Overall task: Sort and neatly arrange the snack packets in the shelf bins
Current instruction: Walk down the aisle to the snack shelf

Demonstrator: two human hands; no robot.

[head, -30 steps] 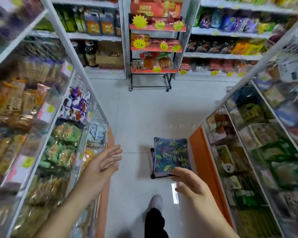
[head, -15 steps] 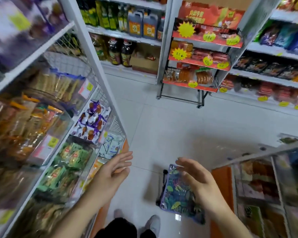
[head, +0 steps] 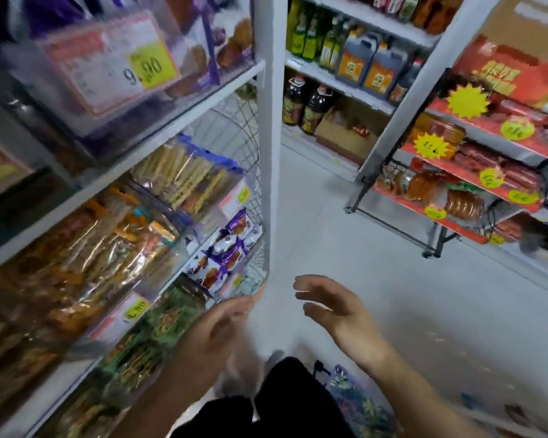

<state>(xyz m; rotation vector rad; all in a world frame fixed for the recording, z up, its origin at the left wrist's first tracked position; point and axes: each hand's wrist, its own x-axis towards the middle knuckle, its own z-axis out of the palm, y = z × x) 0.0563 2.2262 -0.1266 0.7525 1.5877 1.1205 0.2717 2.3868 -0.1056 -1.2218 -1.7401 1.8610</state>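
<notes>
Both hands are raised in the aisle and hold nothing. The left hand (head: 215, 327) is blurred, its fingers straight and loosely spread, reaching toward the lower end of the white shelf post (head: 268, 137); whether it touches the post or the bin in front of it cannot be told. The right hand (head: 332, 308) is held apart from it over the floor (head: 377, 263), fingers extended and slightly bent, palm turned toward the left hand.

The snack packets sit in clear shelf bins (head: 159, 270) on the person's left:
- upper tier: purple packets (head: 209, 42) behind a price card (head: 108, 63);
- middle tier: long yellow stick packets (head: 184, 178) near the post, and orange packets (head: 86, 257) further left;
- lower tier: purple and white packets (head: 225, 251) beside the post, and green packets (head: 159, 330) just left of the left hand.

A wire basket (head: 234, 131) is fixed at the shelf end. A patterned bag (head: 358, 403) lies on the floor under the right forearm. Across the aisle stand oil bottles (head: 358, 58) on white shelving and a red display rack (head: 475, 172) of packaged sausages with yellow price stars.
</notes>
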